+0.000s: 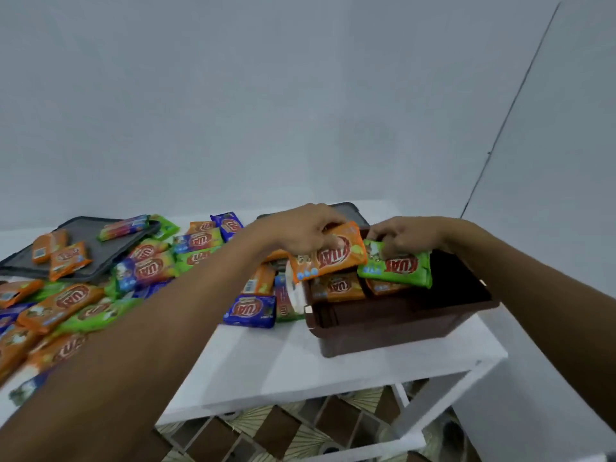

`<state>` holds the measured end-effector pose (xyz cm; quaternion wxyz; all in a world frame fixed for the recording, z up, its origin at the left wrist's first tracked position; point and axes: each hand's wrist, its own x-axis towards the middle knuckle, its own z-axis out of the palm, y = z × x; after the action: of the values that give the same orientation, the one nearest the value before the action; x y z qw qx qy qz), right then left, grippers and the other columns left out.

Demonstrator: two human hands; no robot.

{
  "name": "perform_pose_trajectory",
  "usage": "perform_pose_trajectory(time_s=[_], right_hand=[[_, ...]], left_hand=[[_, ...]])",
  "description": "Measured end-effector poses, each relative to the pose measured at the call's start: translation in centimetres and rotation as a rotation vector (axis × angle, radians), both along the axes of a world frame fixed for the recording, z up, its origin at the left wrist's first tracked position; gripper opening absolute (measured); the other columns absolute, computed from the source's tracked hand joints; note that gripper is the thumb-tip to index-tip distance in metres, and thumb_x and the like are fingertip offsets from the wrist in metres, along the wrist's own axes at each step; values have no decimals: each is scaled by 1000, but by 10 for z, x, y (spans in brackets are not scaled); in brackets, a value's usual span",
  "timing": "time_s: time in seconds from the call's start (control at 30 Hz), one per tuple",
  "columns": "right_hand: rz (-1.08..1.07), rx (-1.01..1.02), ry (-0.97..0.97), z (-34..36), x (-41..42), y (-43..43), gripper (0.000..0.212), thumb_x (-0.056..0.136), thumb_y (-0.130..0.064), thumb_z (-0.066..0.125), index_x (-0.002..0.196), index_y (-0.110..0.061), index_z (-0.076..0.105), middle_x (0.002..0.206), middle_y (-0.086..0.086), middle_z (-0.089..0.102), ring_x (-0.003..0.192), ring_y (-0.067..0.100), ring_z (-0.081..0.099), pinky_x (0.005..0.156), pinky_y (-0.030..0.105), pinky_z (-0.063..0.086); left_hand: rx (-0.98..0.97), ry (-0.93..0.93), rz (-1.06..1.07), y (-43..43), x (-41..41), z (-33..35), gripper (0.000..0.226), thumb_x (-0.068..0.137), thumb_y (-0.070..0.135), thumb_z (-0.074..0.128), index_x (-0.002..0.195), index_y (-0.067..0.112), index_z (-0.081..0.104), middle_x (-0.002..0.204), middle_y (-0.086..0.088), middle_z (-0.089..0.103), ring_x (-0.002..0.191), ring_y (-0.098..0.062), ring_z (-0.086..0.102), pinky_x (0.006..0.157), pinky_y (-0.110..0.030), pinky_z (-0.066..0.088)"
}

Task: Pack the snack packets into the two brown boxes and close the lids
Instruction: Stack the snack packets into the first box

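The left grip (300, 231) pinches an orange packet (333, 258) over the open brown box (383, 328), which sits at the right of the white worktop (266, 361). Just beside it, the right grip (405, 238) holds a green packet (400, 266) (both above packets already inside (336, 288)). Loose packets (83, 305) cover the left.

- packet pile (66, 308) — runs off the left edge, and the left forearm (150, 328) covers part of it
- dark lid (350, 211) — only a corner shows behind the left hand (300, 231)
- brown box (383, 328) inside mostly hidden by orange packet (333, 256) and green packet (400, 266)
- small print on the packets blurred, unreadable
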<state>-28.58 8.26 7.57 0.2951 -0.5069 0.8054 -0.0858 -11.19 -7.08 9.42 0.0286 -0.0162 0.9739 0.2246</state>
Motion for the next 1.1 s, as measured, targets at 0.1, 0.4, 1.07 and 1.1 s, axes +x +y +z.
perform_pose_trajectory(time_s=[0.1,0.4,1.07,1.1], right_hand=[[108,107,16,-23,-24,16,20,88,-7,64,105,-17,61,94,14,70,74,17,64,67,31,51],[350,227,133,-75,-32,33,24,85,-12,65,103,-29,67,81,-18,53,82,16,57,77,32,51],[215,72,373,-91,-43,28,33,95,-25,53,126,-34,61,128,2,57,108,25,58,87,40,52],[236,82,391,-87,-42,26,35,96,-25,51,129,-35,59,128,2,56,108,26,57,86,39,51]], left_hand=[[-14,-150,-35,23,-35,-14,17,97,24,56,109,14,64,99,-2,68,89,-17,64,76,-32,49],[29,-482,57,42,-55,-89,27,83,18,75,105,17,61,100,2,63,89,-16,59,67,-26,44],[-358,-387,138,33,-66,-112,25,93,31,58,117,24,61,121,-4,54,105,-26,55,80,-39,47],[-378,-387,126,34,-64,-108,26,94,31,55,119,25,59,121,-4,53,105,-27,54,78,-37,42]])
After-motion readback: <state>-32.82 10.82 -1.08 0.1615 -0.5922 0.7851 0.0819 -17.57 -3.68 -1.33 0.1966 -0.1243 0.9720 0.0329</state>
